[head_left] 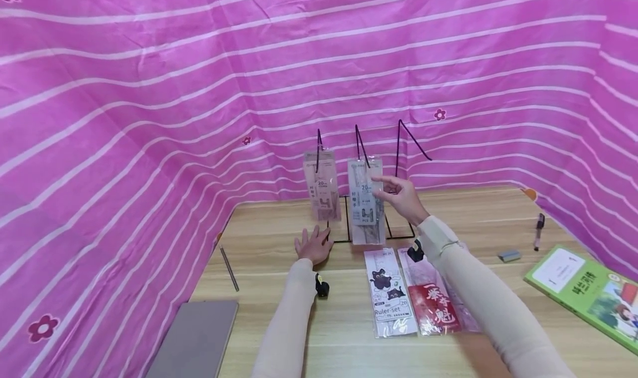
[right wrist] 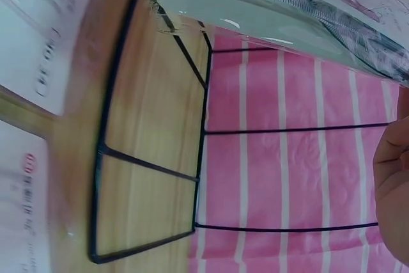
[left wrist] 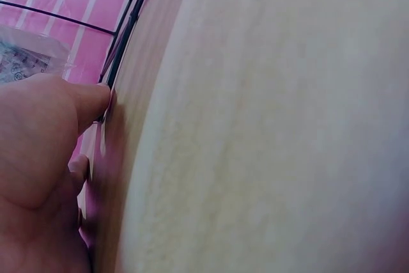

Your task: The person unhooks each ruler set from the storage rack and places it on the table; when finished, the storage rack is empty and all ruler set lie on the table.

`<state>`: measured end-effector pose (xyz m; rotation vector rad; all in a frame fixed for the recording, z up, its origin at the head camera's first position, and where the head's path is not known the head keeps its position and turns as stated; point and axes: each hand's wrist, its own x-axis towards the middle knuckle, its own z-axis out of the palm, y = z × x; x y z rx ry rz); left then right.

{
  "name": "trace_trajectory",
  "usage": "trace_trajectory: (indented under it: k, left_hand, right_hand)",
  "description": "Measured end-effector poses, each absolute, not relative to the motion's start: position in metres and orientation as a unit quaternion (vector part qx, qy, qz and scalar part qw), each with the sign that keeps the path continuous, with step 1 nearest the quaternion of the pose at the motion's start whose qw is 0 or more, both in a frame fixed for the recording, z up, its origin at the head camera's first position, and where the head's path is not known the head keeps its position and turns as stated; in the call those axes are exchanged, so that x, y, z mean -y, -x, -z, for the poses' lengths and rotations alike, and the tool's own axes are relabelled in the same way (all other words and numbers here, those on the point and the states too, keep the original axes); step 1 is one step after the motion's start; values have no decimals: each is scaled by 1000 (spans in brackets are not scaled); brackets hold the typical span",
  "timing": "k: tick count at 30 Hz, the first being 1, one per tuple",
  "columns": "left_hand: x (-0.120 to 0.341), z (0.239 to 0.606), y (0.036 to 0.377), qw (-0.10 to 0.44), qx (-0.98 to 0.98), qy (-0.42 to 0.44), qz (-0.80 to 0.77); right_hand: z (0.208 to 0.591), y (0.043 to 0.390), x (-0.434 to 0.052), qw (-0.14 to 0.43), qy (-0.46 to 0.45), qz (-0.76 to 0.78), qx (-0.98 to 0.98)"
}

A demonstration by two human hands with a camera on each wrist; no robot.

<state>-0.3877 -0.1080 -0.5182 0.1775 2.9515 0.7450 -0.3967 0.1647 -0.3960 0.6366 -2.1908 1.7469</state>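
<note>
A black wire display rack [head_left: 347, 223] with three hooks stands on the table. A pinkish ruler set pack [head_left: 323, 192] hangs on the left hook, and pale blue ruler set packs [head_left: 363, 192] hang on the middle hook. My right hand [head_left: 401, 198] is at the right edge of the blue pack, index finger and thumb apart and fingertips overlapping it. My left hand [head_left: 315, 246] lies spread at the rack's front left; in the left wrist view its thumb [left wrist: 96, 99] rests against the base wire. The right hook [head_left: 415, 139] holds nothing.
In front of the rack lie a cat-print ruler set pack [head_left: 391, 295], a red-and-pink pack [head_left: 433, 300] and another pack partly under my right sleeve. A green book [head_left: 588, 295], eraser-like block [head_left: 509, 255] and marker [head_left: 539, 231] are right; a grey pad [head_left: 194, 336] and pencil [head_left: 229, 268] left.
</note>
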Motion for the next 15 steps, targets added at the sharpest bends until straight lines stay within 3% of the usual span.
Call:
trace_trajectory:
  k: [5,15]
  left_hand:
    - [107,521,386,44,-966,-54,-248]
    - [107,522,390,41,-966,-60,-248]
  right_hand:
    - [417,396,-170,137,-232,-613,743]
    - [424,370,-174,135,-249,-627,726]
